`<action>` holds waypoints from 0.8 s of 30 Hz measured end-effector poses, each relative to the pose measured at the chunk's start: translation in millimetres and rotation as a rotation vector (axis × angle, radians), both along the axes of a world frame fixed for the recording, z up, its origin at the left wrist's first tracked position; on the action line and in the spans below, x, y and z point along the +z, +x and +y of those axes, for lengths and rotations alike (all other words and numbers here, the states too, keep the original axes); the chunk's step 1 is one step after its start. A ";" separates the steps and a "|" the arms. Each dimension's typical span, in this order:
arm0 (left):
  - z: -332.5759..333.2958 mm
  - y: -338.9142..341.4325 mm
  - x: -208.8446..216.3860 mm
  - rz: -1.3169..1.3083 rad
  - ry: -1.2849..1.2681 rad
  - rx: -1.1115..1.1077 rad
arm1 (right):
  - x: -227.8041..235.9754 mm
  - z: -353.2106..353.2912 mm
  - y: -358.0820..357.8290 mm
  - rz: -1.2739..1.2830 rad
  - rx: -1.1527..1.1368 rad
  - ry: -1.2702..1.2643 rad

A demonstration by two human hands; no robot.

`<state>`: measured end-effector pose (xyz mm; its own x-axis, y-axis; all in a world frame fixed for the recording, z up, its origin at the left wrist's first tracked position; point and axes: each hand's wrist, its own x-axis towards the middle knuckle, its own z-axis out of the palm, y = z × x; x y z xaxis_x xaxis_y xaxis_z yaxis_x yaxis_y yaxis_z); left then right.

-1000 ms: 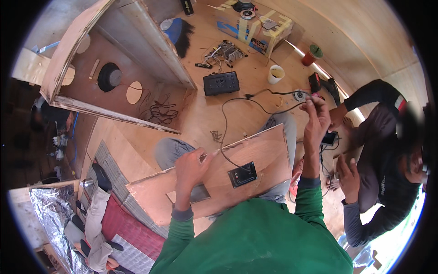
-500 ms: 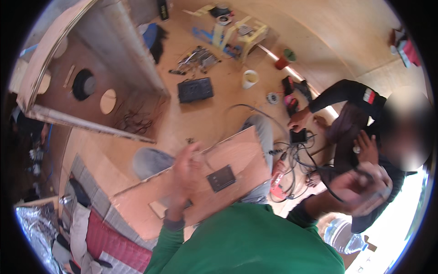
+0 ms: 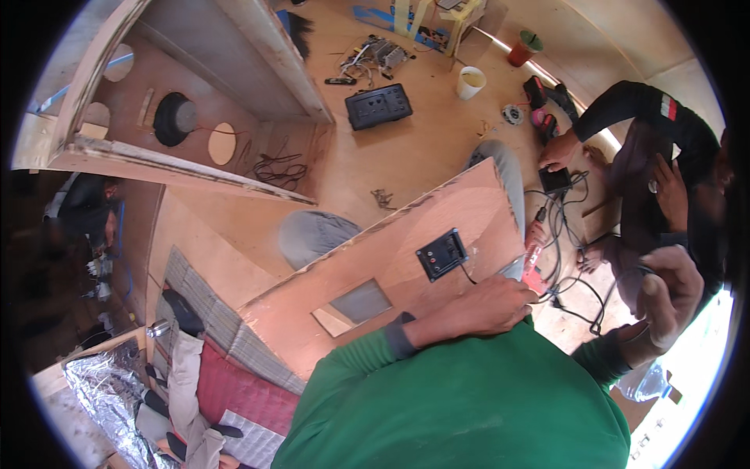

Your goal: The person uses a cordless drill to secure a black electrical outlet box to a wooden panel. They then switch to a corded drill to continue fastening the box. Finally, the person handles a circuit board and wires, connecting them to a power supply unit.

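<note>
A wooden board (image 3: 351, 270) lies slanted across my lap, with a rectangular cut-out and a black panel (image 3: 441, 254) set into it. My left hand (image 3: 496, 305) is closed low over the board's near right edge; a thin black wire (image 3: 468, 273) runs from the panel toward it. What its fingers hold is hidden. My right hand (image 3: 670, 301) is raised at the right, thumb and fingers closed around something small and dark that I cannot make out. A red power tool (image 3: 533, 254) lies just beyond my left hand, among black cables (image 3: 564, 219).
At the right a co-worker's hand (image 3: 560, 150) touches a small black box (image 3: 555, 180). A big open wooden cabinet (image 3: 195, 173) stands at the left. Beyond the board are a black case (image 3: 378, 106), a white cup (image 3: 470, 83) and a reddish pot (image 3: 524, 48). A clear bottle (image 3: 644, 381) is behind my right wrist.
My left hand has come down from above the board to its near right edge, uncovering the cut-out. My right hand has turned and moved slightly right. The view has shifted.
</note>
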<state>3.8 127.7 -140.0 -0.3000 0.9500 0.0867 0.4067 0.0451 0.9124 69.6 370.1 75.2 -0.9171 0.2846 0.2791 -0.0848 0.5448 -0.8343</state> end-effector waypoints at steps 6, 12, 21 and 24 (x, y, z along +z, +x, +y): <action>11.1 22.7 -27.3 0.082 -0.184 -0.208 | -51.2 -9.7 -12.4 -0.878 -0.007 -0.213; 9.0 23.7 -29.1 -0.026 -0.197 -0.163 | -179.1 14.9 25.2 -1.135 -0.075 0.022; -1.8 4.6 -9.8 -0.410 0.110 -0.023 | -297.8 2.5 68.1 -1.353 0.317 0.675; -15.2 -12.9 2.1 -0.477 0.189 0.072 | -299.6 -2.7 55.7 -1.379 0.396 0.665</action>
<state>-9.2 112.5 -137.9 -0.4119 0.9064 0.0930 -0.0542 -0.1263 0.9905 125.3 367.4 -224.4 -0.5444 0.1469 -0.8258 0.2858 0.9581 -0.0180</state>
